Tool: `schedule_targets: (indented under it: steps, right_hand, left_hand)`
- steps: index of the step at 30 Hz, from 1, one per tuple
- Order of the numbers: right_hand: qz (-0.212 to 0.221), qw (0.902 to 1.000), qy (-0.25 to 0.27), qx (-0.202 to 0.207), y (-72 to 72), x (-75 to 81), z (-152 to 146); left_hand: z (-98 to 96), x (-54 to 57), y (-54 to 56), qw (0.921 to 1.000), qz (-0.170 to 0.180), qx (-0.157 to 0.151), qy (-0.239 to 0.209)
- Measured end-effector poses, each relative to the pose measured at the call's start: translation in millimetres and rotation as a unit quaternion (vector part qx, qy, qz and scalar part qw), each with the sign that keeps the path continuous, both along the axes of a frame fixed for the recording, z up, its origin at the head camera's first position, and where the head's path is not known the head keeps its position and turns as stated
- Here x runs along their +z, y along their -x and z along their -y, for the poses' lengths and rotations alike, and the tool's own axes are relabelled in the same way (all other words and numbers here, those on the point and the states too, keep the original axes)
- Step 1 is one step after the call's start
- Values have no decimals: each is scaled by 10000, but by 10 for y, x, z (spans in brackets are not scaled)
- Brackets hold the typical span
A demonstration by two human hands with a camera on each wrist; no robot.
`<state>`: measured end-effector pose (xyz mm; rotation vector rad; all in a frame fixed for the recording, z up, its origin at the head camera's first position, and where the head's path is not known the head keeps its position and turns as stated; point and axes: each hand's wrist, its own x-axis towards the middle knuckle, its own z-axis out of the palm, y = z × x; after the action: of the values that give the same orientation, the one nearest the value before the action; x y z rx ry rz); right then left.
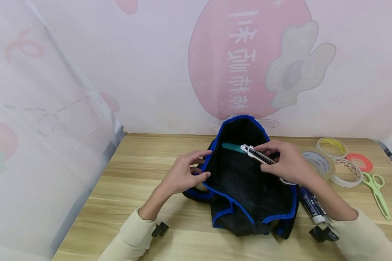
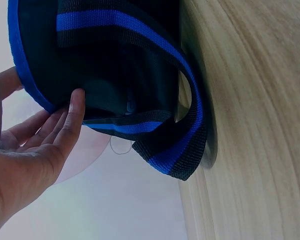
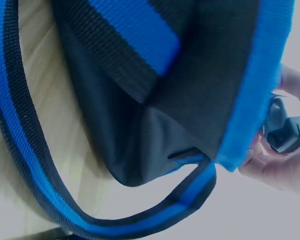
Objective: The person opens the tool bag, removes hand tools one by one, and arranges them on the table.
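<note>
A black bag point(image 1: 248, 188) with blue trim stands on the table with its mouth wide open toward the head camera. My left hand point(image 1: 186, 172) pinches its left rim; in the left wrist view the fingers point(image 2: 72, 112) lie against the outer cloth. Over the bag's opening, my right hand point(image 1: 285, 161) holds a box cutter point(image 1: 259, 155) between thumb and fingers, its tip pointing left. A teal strip point(image 1: 233, 147) shows just past that tip, against the dark lining. In the right wrist view, a dark end of the cutter point(image 3: 285, 130) sticks out beside the blue rim.
Right of the bag lie several tape rolls point(image 1: 346, 173), a red ring-shaped roll point(image 1: 362, 163) and light green scissors point(image 1: 377, 195). A blue and white glue stick point(image 1: 313, 206) lies by the right forearm. Striped straps point(image 2: 185, 105) loop from the bag's sides. A printed cloth point(image 1: 156, 72) hangs behind the table.
</note>
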<state>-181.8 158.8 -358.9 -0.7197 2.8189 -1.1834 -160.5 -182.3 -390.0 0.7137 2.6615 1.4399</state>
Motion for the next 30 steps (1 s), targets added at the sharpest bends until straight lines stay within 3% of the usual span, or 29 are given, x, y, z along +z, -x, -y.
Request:
schedule_targets:
  steps: [9,30]
  right_hand:
    - [-100,9995,70,-299,-153,36,-269]
    - [-190,9934,-141,-1123,-381,-192,-1116]
  left_hand:
    - [-16,-1,-11,10000,-15,-20,-23]
    - [-6,-17,-38,9999,8,12,-114]
